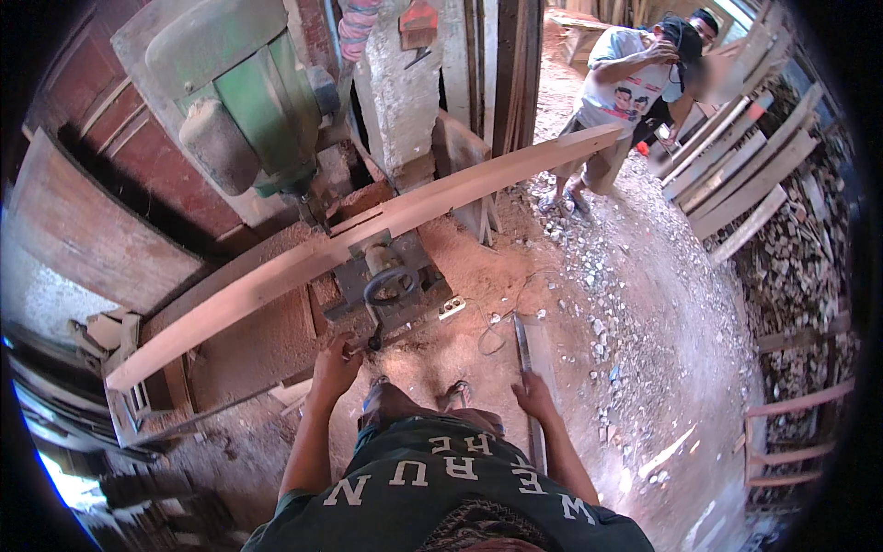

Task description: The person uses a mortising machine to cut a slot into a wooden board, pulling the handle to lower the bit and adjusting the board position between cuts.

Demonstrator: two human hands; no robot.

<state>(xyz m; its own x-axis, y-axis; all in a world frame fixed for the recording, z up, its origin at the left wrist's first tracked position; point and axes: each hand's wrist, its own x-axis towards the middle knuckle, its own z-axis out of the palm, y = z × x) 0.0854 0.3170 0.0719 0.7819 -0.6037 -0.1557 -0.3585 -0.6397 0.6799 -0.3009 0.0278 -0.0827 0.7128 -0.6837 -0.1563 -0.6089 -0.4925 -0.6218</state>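
Observation:
My left hand is closed at the front of the machine's table, just left of the lower end of a crank handle. What its fingers grip, if anything, is too small to make out. My right hand, fingers curled, is over a long narrow metal bar; whether it grips the bar is hidden. Ahead, a long curved wooden plank lies across the machine's clamp, with a slot in its upper face. The bit of a green drilling machine points down beside the slot.
Sawdust covers the ground beside the machine, where a white power strip and thin cord lie. Two people are beyond the plank's far right end. Curved boards and wood offcuts are stacked on the right. A brush hangs on a post.

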